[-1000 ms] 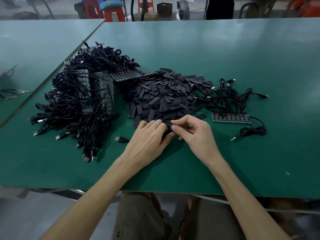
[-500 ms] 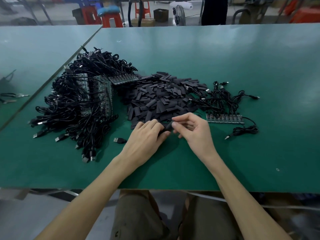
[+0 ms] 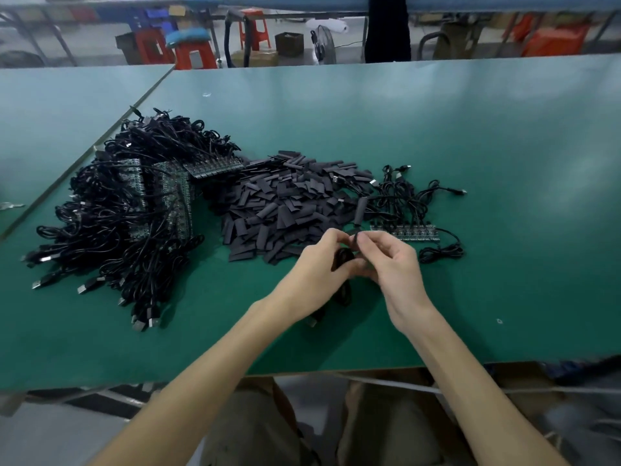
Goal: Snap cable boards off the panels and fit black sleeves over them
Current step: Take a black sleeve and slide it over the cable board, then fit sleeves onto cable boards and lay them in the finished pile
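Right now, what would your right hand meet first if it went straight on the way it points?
Probably the left hand, just ahead of the right hand; beyond that, the sleeve pile.

Head-worn view; looks forward-down, near the table (image 3: pixel 470 136).

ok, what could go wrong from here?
1. The sleeve seems pinched only at its lower end by the right hand; it could slip and get lost in the pile just behind.
2. The cable dangling from the left hand may swing and tug the work loose.
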`<state>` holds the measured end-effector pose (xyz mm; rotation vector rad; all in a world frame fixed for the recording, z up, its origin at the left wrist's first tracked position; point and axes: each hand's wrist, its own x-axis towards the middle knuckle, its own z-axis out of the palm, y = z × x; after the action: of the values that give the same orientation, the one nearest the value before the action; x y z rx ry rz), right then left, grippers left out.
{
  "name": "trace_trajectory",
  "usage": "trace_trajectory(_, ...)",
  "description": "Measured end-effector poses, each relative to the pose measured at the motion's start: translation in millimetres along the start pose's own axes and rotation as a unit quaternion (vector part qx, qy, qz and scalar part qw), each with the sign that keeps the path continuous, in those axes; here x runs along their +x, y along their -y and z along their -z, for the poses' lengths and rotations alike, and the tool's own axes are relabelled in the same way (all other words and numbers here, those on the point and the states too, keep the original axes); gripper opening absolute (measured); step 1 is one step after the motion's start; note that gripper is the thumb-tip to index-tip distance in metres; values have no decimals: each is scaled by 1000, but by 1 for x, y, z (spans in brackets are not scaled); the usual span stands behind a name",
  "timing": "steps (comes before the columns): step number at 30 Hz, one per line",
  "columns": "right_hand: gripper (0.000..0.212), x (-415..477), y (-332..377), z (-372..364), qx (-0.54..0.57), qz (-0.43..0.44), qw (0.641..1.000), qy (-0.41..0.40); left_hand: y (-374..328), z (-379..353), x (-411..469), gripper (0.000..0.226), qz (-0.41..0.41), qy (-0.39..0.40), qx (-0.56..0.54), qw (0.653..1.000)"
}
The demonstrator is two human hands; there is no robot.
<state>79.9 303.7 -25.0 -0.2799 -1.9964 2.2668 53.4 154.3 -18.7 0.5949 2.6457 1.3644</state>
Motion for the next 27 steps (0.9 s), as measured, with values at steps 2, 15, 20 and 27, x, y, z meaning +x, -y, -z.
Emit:
trace_trajectory(2,18,3,8,14,-46,19,999,-2,-5,-8,7,38,-3,9,-24,1000)
trace_trajectory(15,15,33,54,83,-352,168,904,-176,-21,-20,54,35,-90,-13,58,994)
trace_trajectory(20,22,53,33,113,-477,119,845,-211,-23,-43,69,70,-108,10,267,958)
trace_trajectory(27,21,67,33,126,-552,124,794,-220,-20,-45,79,41,-189,-63,373,906)
